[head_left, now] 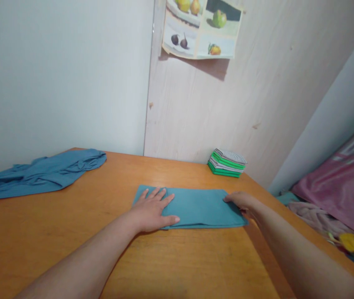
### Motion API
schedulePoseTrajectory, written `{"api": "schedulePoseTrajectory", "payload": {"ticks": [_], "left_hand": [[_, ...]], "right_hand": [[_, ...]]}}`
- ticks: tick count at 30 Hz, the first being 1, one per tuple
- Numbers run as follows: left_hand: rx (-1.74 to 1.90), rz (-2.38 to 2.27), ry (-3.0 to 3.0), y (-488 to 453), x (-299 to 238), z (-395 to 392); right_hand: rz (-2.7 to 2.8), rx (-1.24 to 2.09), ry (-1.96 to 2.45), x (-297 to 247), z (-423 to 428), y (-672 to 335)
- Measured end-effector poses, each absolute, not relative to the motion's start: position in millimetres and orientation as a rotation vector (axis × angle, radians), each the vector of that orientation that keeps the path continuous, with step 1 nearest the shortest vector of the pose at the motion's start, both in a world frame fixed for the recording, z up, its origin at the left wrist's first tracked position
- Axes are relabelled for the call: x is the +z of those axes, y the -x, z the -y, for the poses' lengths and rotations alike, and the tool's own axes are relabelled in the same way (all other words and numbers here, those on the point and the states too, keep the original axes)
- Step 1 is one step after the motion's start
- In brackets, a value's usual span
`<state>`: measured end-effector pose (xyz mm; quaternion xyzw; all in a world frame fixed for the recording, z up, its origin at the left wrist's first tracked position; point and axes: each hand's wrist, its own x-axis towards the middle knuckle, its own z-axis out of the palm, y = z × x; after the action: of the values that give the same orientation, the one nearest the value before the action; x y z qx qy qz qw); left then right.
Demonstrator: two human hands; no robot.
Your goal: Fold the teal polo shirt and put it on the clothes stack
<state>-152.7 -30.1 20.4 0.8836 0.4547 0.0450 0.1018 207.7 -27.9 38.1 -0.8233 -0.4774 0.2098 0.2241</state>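
Note:
A teal-blue cloth [200, 207], folded into a long flat rectangle, lies crosswise on the wooden table. Across its left end my left hand [153, 211] rests flat, fingers spread and thumb pointing right. My right hand [242, 201] grips the cloth's right end, thumb on top and the other fingers curled beneath and out of sight. Layered edges show along the cloth's near side.
At the far left of the table [183, 265] lies a crumpled blue cloth [52, 170]. A stack of folded green and striped cloths [227, 163] sits near the back right edge. Beyond the right edge are pink fabric [342, 195] and other textiles. A fruit poster [202, 29] hangs behind.

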Motion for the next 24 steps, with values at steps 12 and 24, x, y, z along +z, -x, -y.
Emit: {"api": "schedulePoseTrajectory", "payload": {"ticks": [12, 24], "left_hand": [[0.173, -1.326, -2.596, 152, 16, 28], [0.192, -1.328, -2.588, 151, 17, 31]], "right_hand": [[1.497, 0.793, 2.020, 86, 14, -164], [2.102, 0.284, 1.938, 81, 11, -57]]}}
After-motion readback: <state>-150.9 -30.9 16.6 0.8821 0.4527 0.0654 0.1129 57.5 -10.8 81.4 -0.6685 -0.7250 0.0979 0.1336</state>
